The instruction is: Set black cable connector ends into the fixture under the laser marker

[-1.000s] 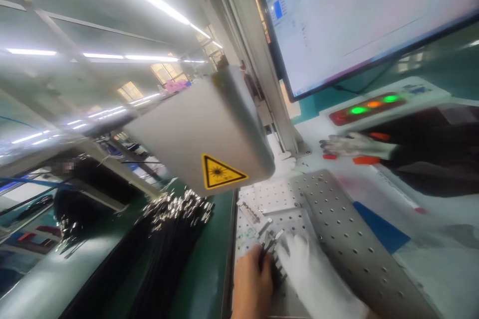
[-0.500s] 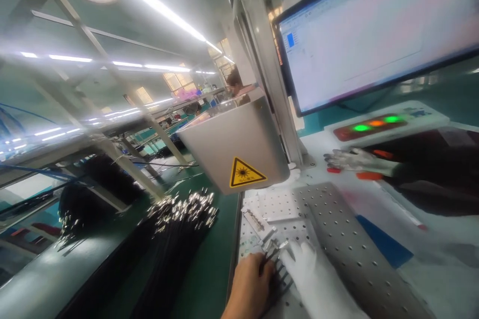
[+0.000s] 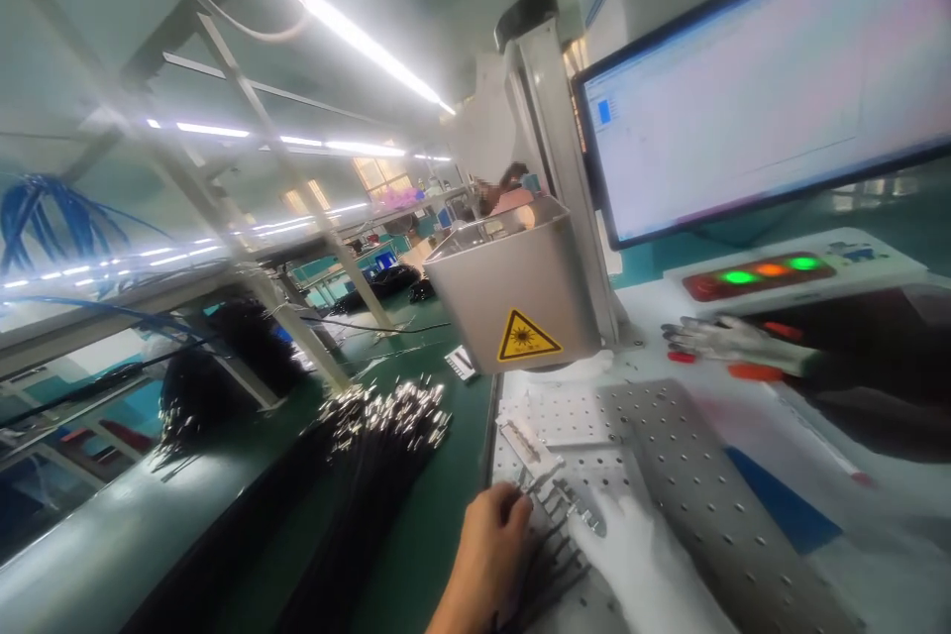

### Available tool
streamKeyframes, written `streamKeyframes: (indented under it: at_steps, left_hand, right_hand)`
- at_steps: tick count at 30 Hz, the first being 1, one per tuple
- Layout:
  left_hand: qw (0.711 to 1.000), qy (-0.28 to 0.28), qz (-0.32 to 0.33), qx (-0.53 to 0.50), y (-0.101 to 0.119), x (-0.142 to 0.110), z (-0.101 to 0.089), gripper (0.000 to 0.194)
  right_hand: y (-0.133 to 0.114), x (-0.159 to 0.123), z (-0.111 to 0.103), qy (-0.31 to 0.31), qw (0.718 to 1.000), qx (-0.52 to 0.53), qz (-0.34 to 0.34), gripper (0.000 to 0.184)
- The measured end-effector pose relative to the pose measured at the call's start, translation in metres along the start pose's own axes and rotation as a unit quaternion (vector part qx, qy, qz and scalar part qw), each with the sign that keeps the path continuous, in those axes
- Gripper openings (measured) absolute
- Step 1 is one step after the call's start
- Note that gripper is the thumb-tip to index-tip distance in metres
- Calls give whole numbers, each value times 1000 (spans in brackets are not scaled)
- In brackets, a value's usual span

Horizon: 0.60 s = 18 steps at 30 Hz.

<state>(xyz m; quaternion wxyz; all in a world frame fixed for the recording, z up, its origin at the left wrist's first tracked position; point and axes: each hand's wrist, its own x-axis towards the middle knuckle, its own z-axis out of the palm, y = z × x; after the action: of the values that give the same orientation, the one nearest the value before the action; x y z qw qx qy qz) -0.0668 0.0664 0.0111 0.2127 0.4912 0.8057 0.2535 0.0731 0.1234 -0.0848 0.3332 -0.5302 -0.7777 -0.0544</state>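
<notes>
My bare left hand (image 3: 486, 540) is closed, fingertips pinched at a black cable beside a small metal fixture (image 3: 531, 446); its fingers partly hide the grip. To its right, my right hand (image 3: 631, 540), in a white glove, is closed around several black cables (image 3: 554, 565). Their silvery metal connectors (image 3: 585, 507) stick out in a row by the gloved fingers. The cables trail down between both hands to the bottom edge. Above the fixture hangs a grey machine head (image 3: 512, 287) with a yellow laser warning triangle (image 3: 527, 335).
A large bundle of black cables with metal ends (image 3: 390, 416) lies on the green table to the left. A perforated metal plate (image 3: 687, 485) is at right. Farther right lie a spare glove (image 3: 717, 337) and a lit control panel (image 3: 769, 272) below a monitor (image 3: 765, 99). A person sits behind.
The view has shifted, so the scene appears farther right and slightly lower. My left hand has moved a little away from my right hand, and the row of connectors now shows more plainly.
</notes>
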Motion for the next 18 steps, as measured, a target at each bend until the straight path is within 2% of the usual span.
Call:
streamKeyframes:
  at_steps: [4, 6, 10, 14, 18]
  left_hand:
    - [997, -19, -6, -80, -4, 1, -2, 14]
    - [996, -23, -17, -87, -3, -1, 0, 16]
    - [997, 14, -26, -64, -1, -3, 3, 27]
    - [998, 22, -44, -28, 1, -5, 5, 23]
    - [998, 13, -53, -11, 3, -7, 7, 22]
  right_hand:
    - [7, -11, 5, -29, 1000, -7, 9, 26]
    - [17, -19, 5, -50, 998, 2, -27, 28]
    - [41, -32, 0, -77, 987, 8, -144, 34]
    - [55, -31, -5, -33, 962, -9, -271, 44]
    - [60, -25, -5, 15, 950, 18, -310, 42]
